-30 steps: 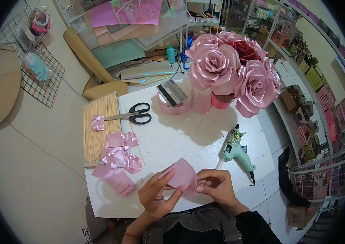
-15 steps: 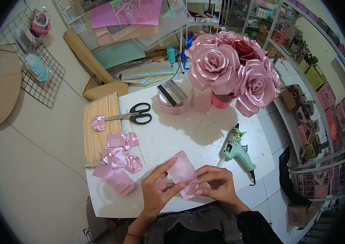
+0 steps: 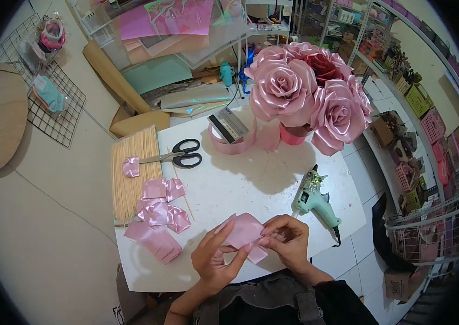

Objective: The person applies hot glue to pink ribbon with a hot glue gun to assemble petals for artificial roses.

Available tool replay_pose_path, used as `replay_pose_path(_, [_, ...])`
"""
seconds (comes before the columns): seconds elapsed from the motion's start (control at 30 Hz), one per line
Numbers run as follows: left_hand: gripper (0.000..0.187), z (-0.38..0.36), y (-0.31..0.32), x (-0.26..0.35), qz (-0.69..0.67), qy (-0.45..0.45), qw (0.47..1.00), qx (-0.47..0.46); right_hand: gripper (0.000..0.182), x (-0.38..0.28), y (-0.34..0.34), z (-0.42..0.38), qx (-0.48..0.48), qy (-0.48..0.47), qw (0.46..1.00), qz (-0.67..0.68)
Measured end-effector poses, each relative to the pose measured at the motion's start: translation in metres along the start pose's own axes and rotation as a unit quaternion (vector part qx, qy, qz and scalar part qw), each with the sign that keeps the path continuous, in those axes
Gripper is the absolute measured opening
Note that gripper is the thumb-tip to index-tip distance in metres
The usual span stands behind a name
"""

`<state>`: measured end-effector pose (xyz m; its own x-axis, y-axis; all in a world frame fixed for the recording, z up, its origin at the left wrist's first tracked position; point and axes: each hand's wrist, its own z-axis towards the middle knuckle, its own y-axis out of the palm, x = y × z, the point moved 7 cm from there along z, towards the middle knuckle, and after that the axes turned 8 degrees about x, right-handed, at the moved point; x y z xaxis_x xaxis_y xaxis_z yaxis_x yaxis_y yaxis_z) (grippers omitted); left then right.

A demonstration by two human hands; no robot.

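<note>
Between my two hands, above the front of the white table, is a piece of pink satin ribbon [image 3: 243, 230]. My left hand [image 3: 216, 254] grips its left side and lower part with thumb and fingers. At its right edge, my right hand [image 3: 289, 238] pinches the ribbon between thumb and fingertips. To the left lie flat cut ribbon pieces [image 3: 153, 242] in a stack, with several curled ribbon petals [image 3: 156, 206] just beyond them. A mint-green glue gun [image 3: 319, 200] rests on the table to the right of my right hand.
Black-handled scissors [image 3: 178, 154] lie across a bundle of thin wooden sticks [image 3: 132, 184], one ribbon petal near their tip. A ribbon roll [image 3: 232, 143] carries a card-like box [image 3: 228, 125]. Large pink satin roses [image 3: 305, 92] stand at the back right. Shelves with baskets [image 3: 419, 103] line the right.
The ribbon in my hands has been tilted and bent, its top edge now lower and rounder. My right fingers have shifted slightly up along its edge.
</note>
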<state>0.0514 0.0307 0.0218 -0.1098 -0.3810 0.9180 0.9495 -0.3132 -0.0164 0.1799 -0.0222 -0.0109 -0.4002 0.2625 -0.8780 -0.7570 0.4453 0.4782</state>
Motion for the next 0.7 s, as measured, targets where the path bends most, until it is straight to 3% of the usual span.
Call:
replay_pose_path(0.17, [0.048, 0.0016, 0.0011, 0.0085, 0.019, 0.038, 0.999, 0.004, 0.017, -0.0014, 0.0003, -0.0008, 0.002, -0.010, 0.999, -0.033])
replay_pose_path(0.43, [0.055, -0.0026, 0.0012, 0.0039, 0.031, -0.007, 0.998, -0.049, 0.021, -0.0061, 0.0044, -0.0019, 0.006, -0.073, 0.996, -0.049])
replay_pose_path(0.57, [0.056, -0.0005, 0.0038, 0.0045, 0.028, -0.004, 0.998, -0.057, 0.039, -0.0064, 0.0012, -0.0017, 0.030, -0.072, 0.994, -0.073])
replay_pose_path(0.63, [0.051, 0.0028, 0.0004, 0.0028, 0.000, -0.021, 1.000, -0.013, 0.045, -0.0090, -0.0006, -0.0011, 0.025, -0.069, 0.995, -0.069])
replay_pose_path(0.7, [0.051, 0.0037, -0.0010, 0.0012, -0.002, -0.026, 1.000, -0.006, 0.055, -0.0090, 0.0004, 0.0012, -0.003, 0.012, 1.000, -0.007])
